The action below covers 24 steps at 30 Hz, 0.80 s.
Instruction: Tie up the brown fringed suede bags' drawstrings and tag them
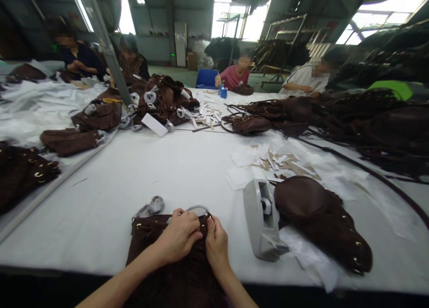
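Note:
A dark brown suede bag [150,241] lies at the near edge of the white table [167,165], right in front of me. My left hand [179,236] rests curled on its top edge, fingers closed round the wrapped handle [197,208]. My right hand [217,243] pinches the same top edge just beside it, fingers pressed together on the bag. A grey wrapped strap end [152,206] pokes out left of the bag.
A grey tape dispenser [261,218] stands right of my hands, then another brown bag [321,218]. Paper and card scraps [278,162] lie beyond. Heaps of brown bags [161,100] cover the far and right sides. Several people sit at the far edge.

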Tool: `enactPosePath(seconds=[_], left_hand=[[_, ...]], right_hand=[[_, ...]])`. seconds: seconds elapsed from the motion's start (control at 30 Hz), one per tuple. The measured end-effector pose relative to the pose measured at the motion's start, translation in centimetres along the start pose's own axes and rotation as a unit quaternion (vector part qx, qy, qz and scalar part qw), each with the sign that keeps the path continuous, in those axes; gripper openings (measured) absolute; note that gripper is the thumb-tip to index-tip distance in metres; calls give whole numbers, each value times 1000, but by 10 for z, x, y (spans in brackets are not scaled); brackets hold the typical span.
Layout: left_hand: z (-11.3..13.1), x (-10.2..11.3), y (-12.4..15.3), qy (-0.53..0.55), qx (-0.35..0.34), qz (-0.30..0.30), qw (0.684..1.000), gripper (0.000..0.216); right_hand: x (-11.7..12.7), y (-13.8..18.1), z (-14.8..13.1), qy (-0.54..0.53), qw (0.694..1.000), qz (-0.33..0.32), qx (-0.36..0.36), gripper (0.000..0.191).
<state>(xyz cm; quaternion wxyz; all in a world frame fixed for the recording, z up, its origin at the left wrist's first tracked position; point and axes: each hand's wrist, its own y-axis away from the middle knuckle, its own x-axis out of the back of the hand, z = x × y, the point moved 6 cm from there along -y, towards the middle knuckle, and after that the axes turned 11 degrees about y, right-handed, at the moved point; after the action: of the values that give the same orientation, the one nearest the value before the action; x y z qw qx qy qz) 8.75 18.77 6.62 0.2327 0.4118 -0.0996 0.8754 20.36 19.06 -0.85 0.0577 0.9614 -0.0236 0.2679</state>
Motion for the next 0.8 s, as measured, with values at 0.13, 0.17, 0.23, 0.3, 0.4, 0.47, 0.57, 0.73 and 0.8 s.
enactPosePath(seconds=[0.13,0.17,0.23,0.3,0.4,0.47,0.57,0.73,0.8], left_hand=[[-5,2,3,66,-14,0,998,22],[-8,2,3,76,-13,-1,997,23],[-14,3,2,97,-5,-6,995,22],[-22,9,1,134,16,-13,991,20],[-31,26,6,177,66,8,982,31],[-32,37,12,168,95,24,981,36],[-30,37,18,83,120,17,989,33],[-37,20,18,-35,135,-50,989,35],[-42,14,18,31,119,-98,988,23]], right_hand=[[-2,-6,-1,6,1000,-15,12,45],[-3,-9,-1,9,1000,-20,14,46],[-3,-17,1,13,999,-38,21,47],[-2,-24,4,14,997,-66,27,50],[11,-25,7,15,998,-44,30,48],[23,-15,8,35,999,7,30,43],[27,12,9,94,993,34,57,35],[14,36,17,144,984,17,107,25],[13,33,20,143,983,8,113,15]])
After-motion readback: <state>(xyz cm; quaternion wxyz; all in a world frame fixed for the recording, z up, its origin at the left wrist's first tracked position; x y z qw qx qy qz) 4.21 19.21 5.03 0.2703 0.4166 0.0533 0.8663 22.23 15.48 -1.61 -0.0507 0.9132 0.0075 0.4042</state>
